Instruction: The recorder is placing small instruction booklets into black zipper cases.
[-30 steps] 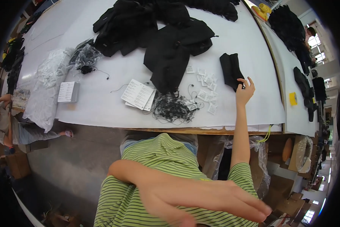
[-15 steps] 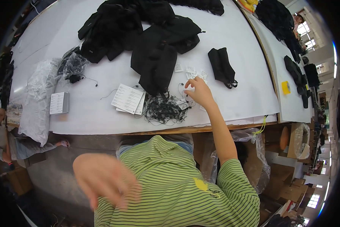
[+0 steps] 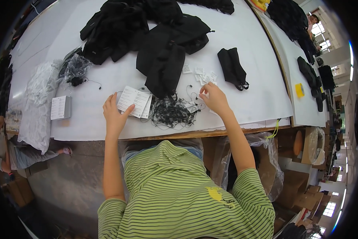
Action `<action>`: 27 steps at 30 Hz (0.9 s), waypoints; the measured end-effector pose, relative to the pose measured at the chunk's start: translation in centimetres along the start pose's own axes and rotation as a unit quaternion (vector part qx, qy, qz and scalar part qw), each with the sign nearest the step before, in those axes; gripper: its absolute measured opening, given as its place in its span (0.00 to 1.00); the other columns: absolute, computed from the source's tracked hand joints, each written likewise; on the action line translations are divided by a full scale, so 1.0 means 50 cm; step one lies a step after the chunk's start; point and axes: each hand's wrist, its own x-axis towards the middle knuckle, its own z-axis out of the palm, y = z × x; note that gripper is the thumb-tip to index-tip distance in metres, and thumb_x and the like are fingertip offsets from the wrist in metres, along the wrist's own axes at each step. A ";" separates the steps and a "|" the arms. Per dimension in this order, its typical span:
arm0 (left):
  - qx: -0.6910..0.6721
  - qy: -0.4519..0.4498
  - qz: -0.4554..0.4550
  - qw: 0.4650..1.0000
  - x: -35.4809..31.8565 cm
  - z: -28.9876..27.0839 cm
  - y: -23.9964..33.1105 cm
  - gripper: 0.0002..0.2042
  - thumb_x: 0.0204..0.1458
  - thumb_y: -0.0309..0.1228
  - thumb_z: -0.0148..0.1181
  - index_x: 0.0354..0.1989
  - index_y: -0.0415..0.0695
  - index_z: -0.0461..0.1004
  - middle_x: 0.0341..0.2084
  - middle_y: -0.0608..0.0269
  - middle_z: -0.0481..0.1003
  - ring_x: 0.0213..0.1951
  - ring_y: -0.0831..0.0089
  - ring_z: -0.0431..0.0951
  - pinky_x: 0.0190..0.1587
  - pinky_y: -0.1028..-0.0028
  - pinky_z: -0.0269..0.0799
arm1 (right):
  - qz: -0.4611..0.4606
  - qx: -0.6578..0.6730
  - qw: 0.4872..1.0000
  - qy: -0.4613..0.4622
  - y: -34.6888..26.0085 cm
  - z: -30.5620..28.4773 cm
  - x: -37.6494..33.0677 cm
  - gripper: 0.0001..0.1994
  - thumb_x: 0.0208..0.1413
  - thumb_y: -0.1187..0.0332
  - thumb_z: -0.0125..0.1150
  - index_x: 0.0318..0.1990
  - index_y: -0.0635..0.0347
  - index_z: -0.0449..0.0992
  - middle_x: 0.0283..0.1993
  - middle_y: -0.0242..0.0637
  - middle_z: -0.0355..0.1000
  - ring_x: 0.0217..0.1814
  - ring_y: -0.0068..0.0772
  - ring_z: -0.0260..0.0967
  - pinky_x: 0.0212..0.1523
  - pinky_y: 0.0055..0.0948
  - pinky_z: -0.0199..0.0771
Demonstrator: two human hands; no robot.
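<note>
Two-handed, held left hand point(image 3: 114, 116) open at white cards point(image 3: 133, 99), centre-left; curled right hand point(image 3: 216, 99) near white labels point(image 3: 205, 75), mid-frame, could not tell grip; judged cards light, stiff, best taken by edges.

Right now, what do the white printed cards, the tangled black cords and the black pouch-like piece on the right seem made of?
White printed cards: probably stiff paper, matte, with flat faces and straight edges. Tangled black cords: thin string, perhaps textile or plastic; too fine to tell. Black pouch-like piece: apparently fabric, dull, with soft folds.
</note>
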 end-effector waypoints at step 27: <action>-0.276 0.021 -0.102 0.956 -0.015 -0.070 0.066 0.09 0.58 0.27 0.51 0.43 0.39 0.61 0.35 0.54 0.70 0.38 0.69 0.70 0.41 0.71 0.66 | 0.228 -0.214 0.949 -0.029 0.230 -0.109 -0.109 0.06 0.48 0.69 0.63 0.30 0.60 0.72 0.35 0.39 0.69 0.37 0.44 0.70 0.38 0.39 0.69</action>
